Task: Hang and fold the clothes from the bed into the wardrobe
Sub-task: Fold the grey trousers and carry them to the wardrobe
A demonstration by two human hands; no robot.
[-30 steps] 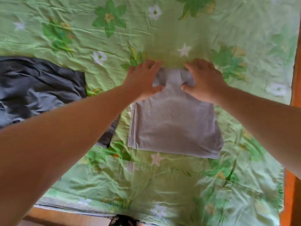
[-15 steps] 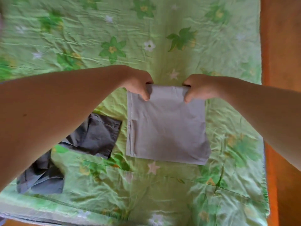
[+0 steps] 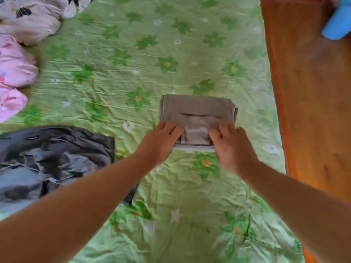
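Note:
A light grey garment (image 3: 197, 109) lies folded into a small rectangle on the green flowered bedspread (image 3: 133, 63). My left hand (image 3: 159, 143) rests on its near left corner, fingers curled over the folded edge. On the near right corner sits my right hand (image 3: 231, 145), its fingers bent over the same edge. A dark grey garment (image 3: 57, 154) lies crumpled on the bed to the left, partly behind my left forearm.
Pink bundles (image 3: 13, 82) and a white patterned bundle (image 3: 32, 18) sit at the far left of the bed. An orange-brown floor (image 3: 311, 92) runs along the bed's right edge, with a blue object (image 3: 338, 25) at the top right.
The top edge I pinched with both hands has been brought down towards me, halving the light grey garment. The camera has tilted, showing more of the bed and the bundles.

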